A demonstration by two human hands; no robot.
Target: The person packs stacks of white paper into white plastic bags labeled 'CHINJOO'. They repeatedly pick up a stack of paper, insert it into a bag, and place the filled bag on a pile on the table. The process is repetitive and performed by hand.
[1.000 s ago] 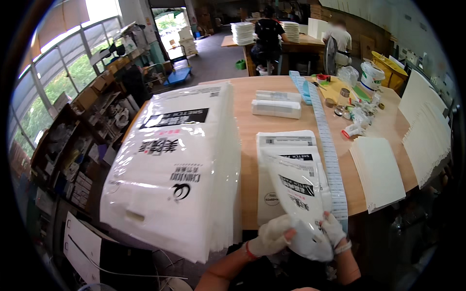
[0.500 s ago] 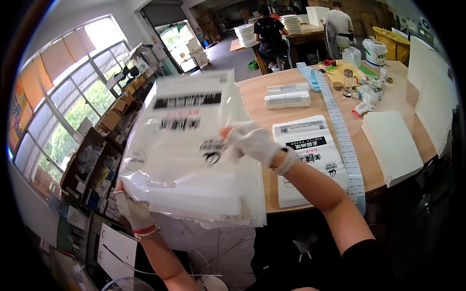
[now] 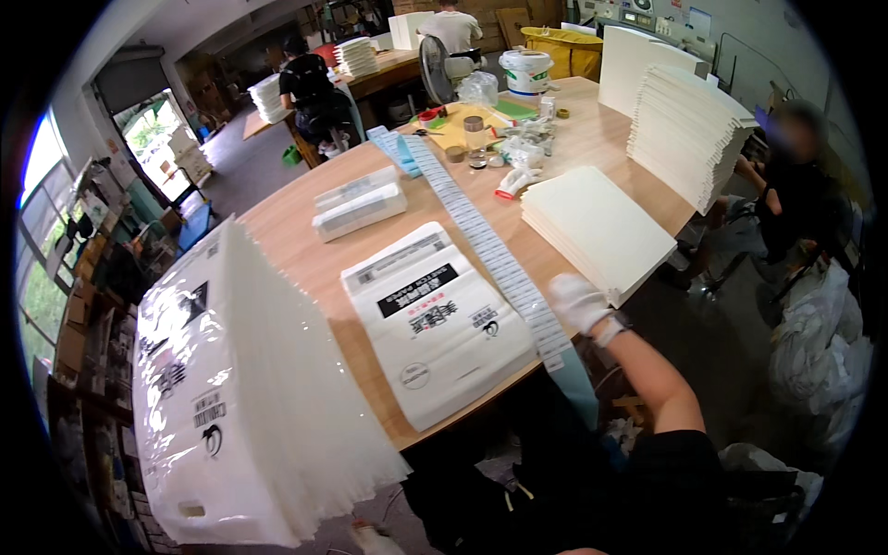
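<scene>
My right hand (image 3: 581,303), in a white glove, reaches to the near corner of a low stack of cream paper (image 3: 601,231). Its fingers look stretched out with nothing visible in them; whether they touch the paper I cannot tell. My left hand (image 3: 375,538), also gloved, shows only as a blurred bit at the lower edge, its fingers hidden. Beside it, a thick fanned pile of clear printed plastic bags (image 3: 268,398) leans over the table's left edge. Between the hands lies a flat stack of white printed bags (image 3: 472,356).
A long blue-backed label strip (image 3: 490,242) crosses the table (image 3: 296,231). Beyond are rolled plastic packs (image 3: 361,208), a glass jar (image 3: 474,139), a white bucket (image 3: 525,72) and a tall paper stack (image 3: 684,134). A person (image 3: 786,194) sits at the right; others work behind.
My right hand has left the clear bags and moved right to the cream paper. The bags now rest lower at the left. The view has swung right.
</scene>
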